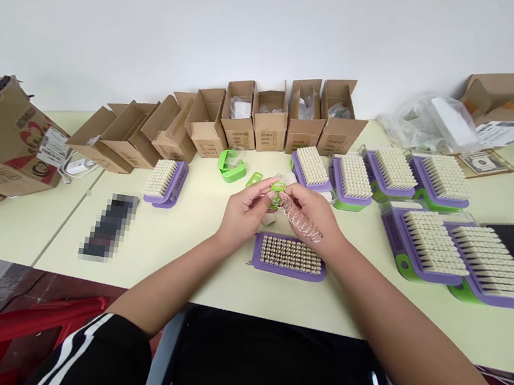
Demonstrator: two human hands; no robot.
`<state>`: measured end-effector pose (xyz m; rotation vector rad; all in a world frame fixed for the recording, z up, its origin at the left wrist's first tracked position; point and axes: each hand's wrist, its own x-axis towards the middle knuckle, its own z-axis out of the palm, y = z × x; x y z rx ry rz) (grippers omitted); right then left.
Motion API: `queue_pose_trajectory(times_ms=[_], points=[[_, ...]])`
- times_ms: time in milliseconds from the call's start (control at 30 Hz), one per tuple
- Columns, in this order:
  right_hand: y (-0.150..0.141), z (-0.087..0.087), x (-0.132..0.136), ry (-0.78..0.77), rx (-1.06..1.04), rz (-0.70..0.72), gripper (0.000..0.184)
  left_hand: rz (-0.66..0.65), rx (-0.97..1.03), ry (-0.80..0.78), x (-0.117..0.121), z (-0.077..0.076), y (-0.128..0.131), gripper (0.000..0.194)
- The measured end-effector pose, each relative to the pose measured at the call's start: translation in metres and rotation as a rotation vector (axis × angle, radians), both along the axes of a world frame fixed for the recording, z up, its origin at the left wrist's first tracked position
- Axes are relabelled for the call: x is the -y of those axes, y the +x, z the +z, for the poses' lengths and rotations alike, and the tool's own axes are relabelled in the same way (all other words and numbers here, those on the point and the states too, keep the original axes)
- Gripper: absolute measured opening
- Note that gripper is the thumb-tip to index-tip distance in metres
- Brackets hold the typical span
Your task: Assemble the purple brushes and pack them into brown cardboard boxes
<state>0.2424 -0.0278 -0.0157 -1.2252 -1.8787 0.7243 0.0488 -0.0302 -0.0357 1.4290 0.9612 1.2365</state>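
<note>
Fingertips of both hands meet on a small green plastic part (277, 187) above the table. My left hand (243, 213) is closed, pinching the part from the left. From the right, my right hand (314, 212) grips it too, its thumb hidden in part. A clear coiled spring (301, 218) extends from the part across my right palm. Below the hands lies a purple brush plate (255, 253) with its peg side in rows. Another flat green piece (254, 179) rests just behind my left fingers, and a green frame (232, 167) stands further back.
Open cardboard boxes (269, 140) line the wall, several holding bagged parts. Purple-and-green brushes with cream bristles (436, 243) stand at right; one brush (163, 180) is at left. A blurred dark object (108, 228) lies front left. A red stool (27, 332) is below the table.
</note>
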Motion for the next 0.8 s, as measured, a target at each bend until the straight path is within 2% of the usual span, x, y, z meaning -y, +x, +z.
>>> queue_pose_trajectory(times_ms=[200, 400, 500, 800], points=[[0.005, -0.005, -0.005, -0.039, -0.066, 0.026, 0.035, -0.159, 0.035, -0.047, -0.008, 0.004, -0.008, 0.056], [0.006, 0.005, -0.001, -0.069, -0.097, 0.034, 0.035, -0.274, 0.024, -0.050, -0.014, 0.006, -0.015, 0.064], [0.004, 0.012, 0.000, -0.098, -0.106, 0.035, 0.035, -0.270, 0.013, -0.050, -0.016, 0.004, -0.015, 0.064], [0.003, 0.014, 0.001, 0.000, 0.035, 0.000, 0.029, -0.242, 0.067, -0.077, -0.017, 0.007, -0.014, 0.059]])
